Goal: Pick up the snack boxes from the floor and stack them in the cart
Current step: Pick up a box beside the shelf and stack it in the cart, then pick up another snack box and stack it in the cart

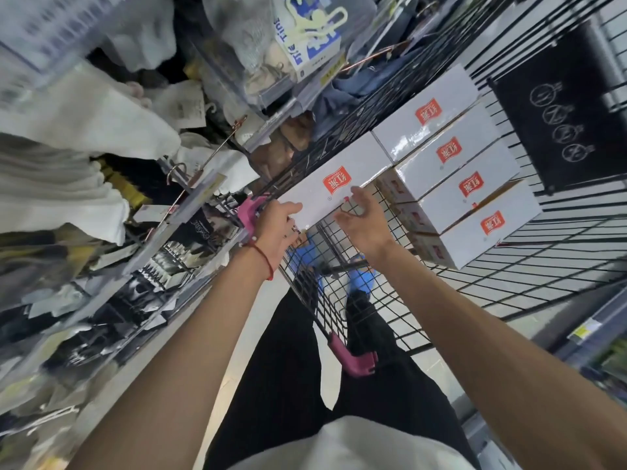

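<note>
The white snack box was gripped at its near edge by curled fingers of left hand and right hand, lying parallel to, just left of, the stacked boxes in the cart.

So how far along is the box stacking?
Done: four snack boxes sit in a row in the cart. In hand: left hand and right hand hold a fifth box over the cart's near end, not yet set down. Left: placing it; no boxes show on the visible floor.
</note>
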The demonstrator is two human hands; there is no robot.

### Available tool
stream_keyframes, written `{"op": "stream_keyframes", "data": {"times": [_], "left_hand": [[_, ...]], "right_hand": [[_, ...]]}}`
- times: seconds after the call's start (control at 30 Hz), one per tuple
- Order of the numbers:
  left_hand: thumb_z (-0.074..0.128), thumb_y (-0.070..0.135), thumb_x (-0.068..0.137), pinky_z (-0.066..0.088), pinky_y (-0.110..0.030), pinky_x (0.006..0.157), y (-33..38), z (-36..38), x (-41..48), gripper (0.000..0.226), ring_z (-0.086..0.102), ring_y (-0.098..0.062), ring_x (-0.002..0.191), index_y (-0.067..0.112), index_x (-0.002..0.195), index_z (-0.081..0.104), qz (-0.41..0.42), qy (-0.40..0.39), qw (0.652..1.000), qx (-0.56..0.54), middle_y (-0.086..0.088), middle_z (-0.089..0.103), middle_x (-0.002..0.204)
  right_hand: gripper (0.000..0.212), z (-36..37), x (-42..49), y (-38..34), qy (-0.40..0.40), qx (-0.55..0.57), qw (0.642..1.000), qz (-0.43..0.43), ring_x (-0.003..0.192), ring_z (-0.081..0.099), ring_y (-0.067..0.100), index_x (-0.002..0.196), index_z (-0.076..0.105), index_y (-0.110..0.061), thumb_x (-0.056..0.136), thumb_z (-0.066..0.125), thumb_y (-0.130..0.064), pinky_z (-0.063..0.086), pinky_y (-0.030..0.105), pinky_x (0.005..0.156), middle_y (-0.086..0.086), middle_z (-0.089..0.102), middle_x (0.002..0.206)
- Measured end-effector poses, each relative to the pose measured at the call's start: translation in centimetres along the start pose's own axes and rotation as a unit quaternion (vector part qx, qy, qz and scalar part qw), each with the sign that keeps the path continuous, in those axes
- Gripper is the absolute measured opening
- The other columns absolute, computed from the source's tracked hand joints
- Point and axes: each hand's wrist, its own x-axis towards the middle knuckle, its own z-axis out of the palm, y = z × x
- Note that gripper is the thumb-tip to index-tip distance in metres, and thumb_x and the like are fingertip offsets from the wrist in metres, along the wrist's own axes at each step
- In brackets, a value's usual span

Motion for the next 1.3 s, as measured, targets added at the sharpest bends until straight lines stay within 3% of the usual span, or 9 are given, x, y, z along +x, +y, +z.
{"op": "stream_keyframes", "data": {"times": [0.1, 0.23, 0.33, 0.43, 0.57, 0.67, 0.77, 0.9, 1.3], "left_hand": [[0.057, 0.010, 0.099, 0.047, -0.038, 0.096, -0.5, 0.1, -2.6, 0.010, 0.053, -0.024, 0.114, 0.015, 0.106, 0.052, 0.026, 0.001, 1.000, 0.013, -0.005, 0.056, 0.113], [0.053, 0.017, 0.103, 0.049, -0.028, 0.087, -2.1, -0.4, -6.8, 0.027, 0.059, -0.014, 0.105, 0.018, 0.130, 0.054, 0.084, 0.022, 0.996, 0.030, 0.010, 0.059, 0.103], [0.055, 0.020, 0.103, 0.048, -0.034, 0.099, -4.3, -0.7, -9.6, 0.040, 0.060, -0.020, 0.117, 0.016, 0.142, 0.051, 0.113, 0.040, 0.993, 0.005, 0.011, 0.063, 0.110], [0.058, 0.019, 0.101, 0.048, -0.036, 0.102, -7.2, -0.3, -12.7, 0.022, 0.064, -0.020, 0.115, 0.024, 0.122, 0.061, 0.140, 0.065, 0.987, -0.035, 0.008, 0.068, 0.111], [0.060, 0.017, 0.099, 0.046, -0.040, 0.106, -11.1, 0.9, -17.1, 0.018, 0.065, -0.023, 0.116, 0.022, 0.115, 0.065, 0.149, 0.095, 0.980, -0.089, 0.002, 0.071, 0.114], [0.056, 0.011, 0.099, 0.047, -0.038, 0.102, -13.7, 1.1, -20.6, 0.026, 0.068, -0.019, 0.103, 0.014, 0.125, 0.062, 0.171, 0.124, 0.968, -0.136, -0.003, 0.070, 0.116], [0.057, 0.010, 0.099, 0.046, -0.040, 0.102, -16.5, 0.4, -23.7, 0.022, 0.066, -0.023, 0.105, 0.016, 0.120, 0.063, 0.181, 0.154, 0.954, -0.184, -0.006, 0.069, 0.121], [0.057, 0.012, 0.098, 0.046, -0.040, 0.104, -20.6, -0.8, -27.3, 0.019, 0.066, -0.025, 0.114, 0.020, 0.114, 0.064, 0.195, 0.199, 0.925, -0.259, -0.004, 0.069, 0.120], [0.056, 0.014, 0.099, 0.049, -0.039, 0.104, -36.9, -4.8, -36.2, 0.019, 0.067, -0.020, 0.114, 0.024, 0.111, 0.068, 0.208, 0.325, 0.817, -0.429, 0.000, 0.070, 0.124]], "right_hand": [[0.049, -0.7, -1.5, 0.3, 0.005, -0.028, 1.000, -0.006, 0.097, 0.061, 0.002, 0.147, 0.048, -0.016, 0.101, 0.062, -0.007, 0.049, 0.034, 0.106, -0.024, 0.056, 0.104], [0.039, -1.9, -3.8, 1.5, -0.011, -0.022, 0.999, -0.023, 0.118, 0.061, 0.011, 0.139, 0.056, -0.019, 0.101, 0.061, -0.008, 0.049, 0.042, 0.112, -0.009, 0.059, 0.134], [0.035, -3.1, -6.3, 2.5, -0.040, -0.038, 0.998, -0.033, 0.098, 0.060, -0.002, 0.136, 0.057, -0.015, 0.102, 0.058, -0.003, 0.053, 0.010, 0.080, 0.000, 0.060, 0.134], [0.032, -4.2, -8.7, 3.8, -0.066, -0.074, 0.992, -0.072, 0.076, 0.058, -0.012, 0.133, 0.058, -0.004, 0.102, 0.055, 0.002, 0.044, 0.000, 0.058, -0.002, 0.061, 0.115], [0.029, -5.4, -12.1, 5.2, -0.123, -0.117, 0.976, -0.136, 0.070, 0.060, -0.011, 0.126, 0.059, 0.008, 0.099, 0.051, 0.012, 0.045, 0.003, 0.063, 0.009, 0.057, 0.110], [0.028, -5.7, -14.4, 6.0, -0.171, -0.169, 0.957, -0.162, 0.095, 0.061, 0.010, 0.120, 0.065, -0.015, 0.100, 0.055, 0.001, 0.051, 0.017, 0.078, 0.005, 0.064, 0.117], [0.031, -5.6, -16.9, 6.7, -0.208, -0.212, 0.938, -0.182, 0.108, 0.064, 0.016, 0.115, 0.065, -0.034, 0.101, 0.058, -0.008, 0.054, 0.040, 0.102, -0.004, 0.069, 0.120], [0.026, -4.7, -20.7, 7.4, -0.261, -0.255, 0.907, -0.209, 0.093, 0.067, 0.039, 0.116, 0.065, -0.024, 0.102, 0.057, -0.004, 0.050, 0.063, 0.098, -0.003, 0.072, 0.112], [0.027, 1.3, -30.2, 16.5, -0.436, -0.402, 0.762, -0.260, 0.112, 0.066, 0.016, 0.126, 0.065, -0.019, 0.101, 0.062, -0.008, 0.050, 0.034, 0.103, 0.000, 0.072, 0.118]]}}
